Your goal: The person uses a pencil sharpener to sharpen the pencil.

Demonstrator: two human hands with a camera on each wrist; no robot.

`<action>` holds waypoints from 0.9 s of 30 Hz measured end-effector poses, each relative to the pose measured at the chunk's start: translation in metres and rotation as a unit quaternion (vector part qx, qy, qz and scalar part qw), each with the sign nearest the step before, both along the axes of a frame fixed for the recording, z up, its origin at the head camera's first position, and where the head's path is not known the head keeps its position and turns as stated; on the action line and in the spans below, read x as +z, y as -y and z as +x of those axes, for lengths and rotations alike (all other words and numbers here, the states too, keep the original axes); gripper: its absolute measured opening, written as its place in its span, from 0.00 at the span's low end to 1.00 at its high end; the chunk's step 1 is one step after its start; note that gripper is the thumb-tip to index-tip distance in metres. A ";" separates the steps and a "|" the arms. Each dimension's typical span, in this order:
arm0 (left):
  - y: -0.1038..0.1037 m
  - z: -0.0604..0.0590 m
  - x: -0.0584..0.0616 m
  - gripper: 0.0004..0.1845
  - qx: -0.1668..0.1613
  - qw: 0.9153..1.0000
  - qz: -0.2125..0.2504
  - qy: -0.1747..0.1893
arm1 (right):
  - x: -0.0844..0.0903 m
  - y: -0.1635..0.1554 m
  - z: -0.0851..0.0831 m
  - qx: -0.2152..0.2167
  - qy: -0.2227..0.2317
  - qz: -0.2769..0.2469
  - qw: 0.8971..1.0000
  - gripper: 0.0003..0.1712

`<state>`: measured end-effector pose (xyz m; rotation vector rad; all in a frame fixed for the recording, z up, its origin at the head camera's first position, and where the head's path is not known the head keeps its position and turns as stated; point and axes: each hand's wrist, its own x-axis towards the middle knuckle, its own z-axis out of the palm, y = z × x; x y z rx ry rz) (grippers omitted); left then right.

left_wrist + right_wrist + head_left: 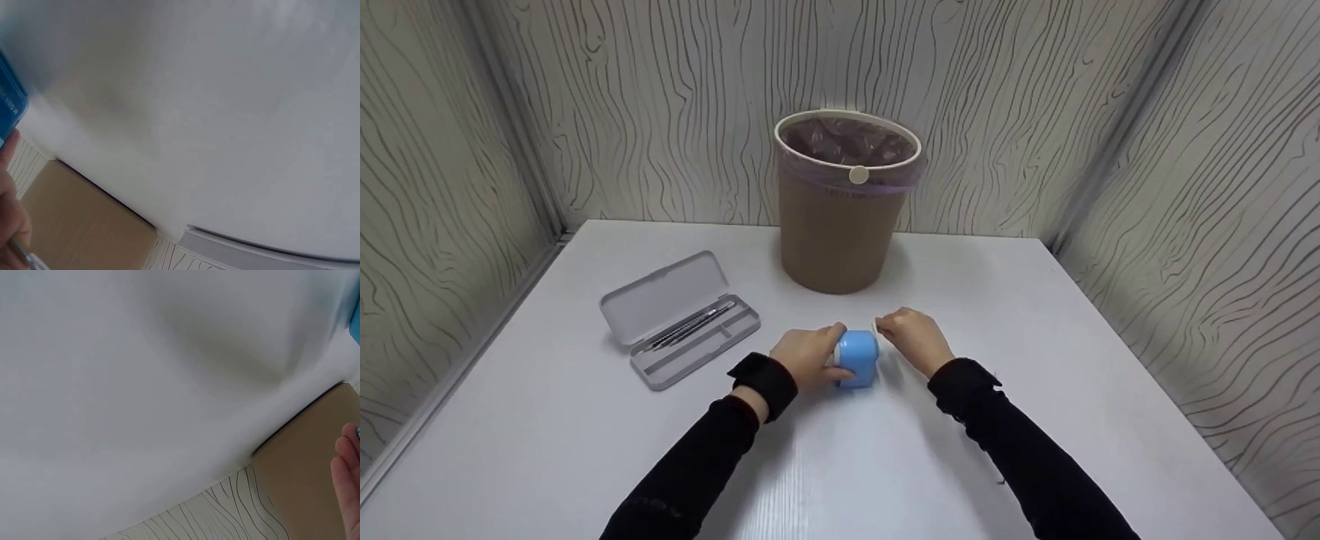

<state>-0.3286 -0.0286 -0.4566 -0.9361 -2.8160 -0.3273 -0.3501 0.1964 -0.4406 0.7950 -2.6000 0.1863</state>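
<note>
A person in black sleeves works at a white tabletop (1035, 360) boxed in by wavy-grained wall panels. Near the middle, a little towards the front edge, sits a small blue device (858, 358) with a white band, possibly a pencil sharpener. The left hand (808, 357) wraps around its left side, fingers curled on the body. The right hand (913, 339) is just beside its right end, fingers bent and pinching something small and pale at the tip; what it is cannot be told, and it is too small to say whether it joins the device.

At the middle of the back edge stands a tan waste bin (835, 217) lined with a purplish bag. Towards the left edge lies an open grey pencil case (679, 319), lid hinged back, with thin dark pencils (694, 327) lying slantwise in its tray.

Only the head view shows both hands, the case and the whole bin. The left wrist view is blurred: a sliver of the blue device (10, 107) at the left margin, a fingertip below it, bare tabletop, and the bin's tan wall (79, 225). The right wrist view gives tabletop, the tan wall (304, 467), wall panel, and fingertips (350, 461) at the right margin; neither wrist view shows the grip
</note>
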 end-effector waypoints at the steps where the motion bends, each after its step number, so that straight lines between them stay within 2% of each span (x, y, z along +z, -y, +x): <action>1: 0.000 0.000 0.000 0.36 0.000 1.000 0.001 -0.001 | -0.001 0.000 0.000 0.000 0.001 -0.003 1.000 0.05; 7: -0.001 0.001 0.001 0.37 0.007 1.000 0.004 0.012 | -0.010 -0.001 0.002 -0.004 0.022 0.013 1.000 0.07; 13: -0.001 0.001 0.001 0.36 0.009 1.000 0.006 0.007 | -0.025 -0.003 0.011 -0.006 0.056 0.019 0.998 0.01; 15: -0.001 0.001 0.001 0.36 0.009 1.000 0.007 0.004 | -0.029 -0.005 0.015 -0.001 0.061 0.011 0.998 0.02; 27: 0.000 0.002 -0.002 0.36 0.015 1.000 0.016 0.014 | -0.032 -0.014 0.034 0.068 0.030 0.052 0.996 0.05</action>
